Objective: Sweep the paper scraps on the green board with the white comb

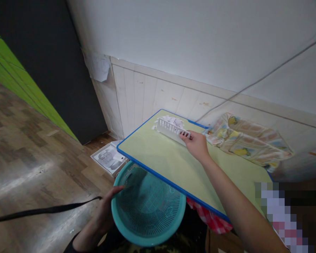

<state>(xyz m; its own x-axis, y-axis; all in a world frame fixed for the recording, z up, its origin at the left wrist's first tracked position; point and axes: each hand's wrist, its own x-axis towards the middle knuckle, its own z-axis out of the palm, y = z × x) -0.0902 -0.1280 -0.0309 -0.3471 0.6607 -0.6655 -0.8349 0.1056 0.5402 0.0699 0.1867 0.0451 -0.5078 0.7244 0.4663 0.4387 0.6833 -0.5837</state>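
Note:
My left hand (108, 202) grips the left rim of a round turquoise plastic basket (149, 240), thumb over the edge. The basket sits low, below the near edge of the tabletop, and its slotted inside shows no contents. Reaching over the table, my right hand (197, 144) is closed on the near right end of a white slotted plastic tray (171, 131). That tray rests on the pale yellow tabletop (160, 160), its long side toward me. Against and behind it lies a heap of small white pieces (175, 121), too small to name.
A patterned cloth (242, 140) lies at the table's right back, near the wall. On the wooden floor, a shallow white box (109, 158) stands left of the table. Red checked cloth (213, 218) hangs below the blue table edge. A black strap (47, 209) crosses the left.

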